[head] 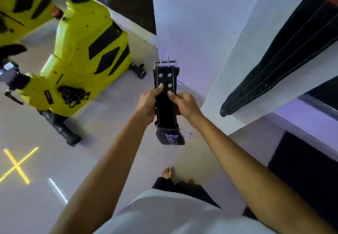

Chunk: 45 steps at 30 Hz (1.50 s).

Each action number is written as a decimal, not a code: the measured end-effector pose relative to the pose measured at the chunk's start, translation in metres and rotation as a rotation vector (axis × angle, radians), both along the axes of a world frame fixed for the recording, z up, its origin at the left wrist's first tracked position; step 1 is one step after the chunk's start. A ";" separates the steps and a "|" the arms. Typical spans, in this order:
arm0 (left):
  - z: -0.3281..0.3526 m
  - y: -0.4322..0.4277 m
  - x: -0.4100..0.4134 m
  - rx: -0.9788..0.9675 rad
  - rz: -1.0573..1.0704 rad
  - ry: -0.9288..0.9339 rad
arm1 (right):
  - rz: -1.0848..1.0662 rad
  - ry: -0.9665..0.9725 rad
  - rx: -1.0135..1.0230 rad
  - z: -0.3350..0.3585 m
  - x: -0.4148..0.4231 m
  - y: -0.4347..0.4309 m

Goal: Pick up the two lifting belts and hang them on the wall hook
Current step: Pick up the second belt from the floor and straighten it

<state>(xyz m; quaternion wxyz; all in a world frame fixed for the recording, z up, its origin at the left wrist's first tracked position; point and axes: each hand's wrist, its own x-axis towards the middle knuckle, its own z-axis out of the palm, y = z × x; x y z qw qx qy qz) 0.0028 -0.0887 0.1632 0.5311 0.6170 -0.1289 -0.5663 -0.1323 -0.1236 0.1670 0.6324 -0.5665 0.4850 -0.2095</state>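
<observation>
A: What is being shown, left to right?
B: The left hand (pixel 148 104) and right hand (pixel 182 105) are both clamping the buckled belt (pixel 165 94) before the wall (pixel 192 32); the second belt (pixel 274 58) is hanging at right.
A: Advice?
B: Keep the buckle (pixel 165 62) uppermost, so it can catch the hook, which is out of view.

Black, white-stitched belt (pixel 166 104); yellow machine (pixel 82 54)
</observation>
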 end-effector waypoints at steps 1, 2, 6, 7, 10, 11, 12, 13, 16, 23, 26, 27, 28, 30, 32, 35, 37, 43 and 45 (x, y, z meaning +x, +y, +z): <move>0.013 0.006 -0.002 -0.022 -0.039 -0.020 | -0.026 -0.017 -0.009 0.011 0.000 -0.001; 0.027 0.010 -0.004 -0.052 -0.069 -0.044 | -0.047 -0.043 -0.016 0.022 0.000 -0.003; 0.087 0.002 -0.005 -0.158 -0.079 -0.124 | -0.136 -0.155 -0.109 0.074 0.007 -0.019; 0.102 -0.003 -0.005 -0.192 -0.073 -0.145 | -0.164 -0.186 -0.142 0.087 0.010 -0.022; 0.140 -0.016 -0.004 -0.313 -0.028 -0.170 | -0.230 -0.293 -0.237 0.110 0.016 -0.028; 0.151 -0.019 -0.003 -0.349 -0.011 -0.172 | -0.233 -0.307 -0.288 0.113 0.017 -0.026; 0.162 -0.022 -0.002 -0.377 0.004 -0.182 | -0.231 -0.324 -0.331 0.111 0.017 -0.025; 0.171 -0.022 0.000 -0.396 0.014 -0.184 | -0.234 -0.332 -0.347 0.105 0.016 -0.018; 0.188 -0.027 0.009 -0.440 -0.001 -0.168 | -0.190 -0.296 -0.364 0.085 0.012 0.003; 0.174 -0.034 0.002 -0.465 -0.129 -0.236 | -0.214 -0.356 -0.350 0.117 0.013 -0.017; 0.174 -0.035 -0.005 -0.566 -0.165 -0.150 | -0.252 -0.390 -0.360 0.147 0.008 -0.033; 0.175 -0.036 -0.007 -0.602 -0.165 -0.163 | -0.252 -0.409 -0.368 0.154 0.007 -0.034; 0.174 -0.037 -0.009 -0.634 -0.167 -0.177 | -0.261 -0.437 -0.360 0.160 0.008 -0.036; 0.164 -0.036 -0.014 -0.662 -0.182 -0.208 | -0.322 -0.514 -0.305 0.172 0.011 -0.041; 0.143 -0.032 -0.018 -0.642 -0.232 -0.345 | -0.409 -0.584 -0.229 0.181 0.012 -0.050; 0.123 -0.028 -0.027 -0.622 -0.222 -0.537 | -0.421 -0.587 -0.208 0.189 0.008 -0.060; 0.116 -0.030 -0.033 -0.603 -0.252 -0.677 | -0.399 -0.571 -0.230 0.191 0.002 -0.062; 0.092 -0.024 -0.049 -0.522 -0.256 -0.602 | -0.387 -0.540 -0.361 0.205 -0.020 -0.074; 0.089 -0.022 -0.056 -0.539 -0.289 -0.607 | -0.341 -0.520 -0.397 0.204 -0.027 -0.072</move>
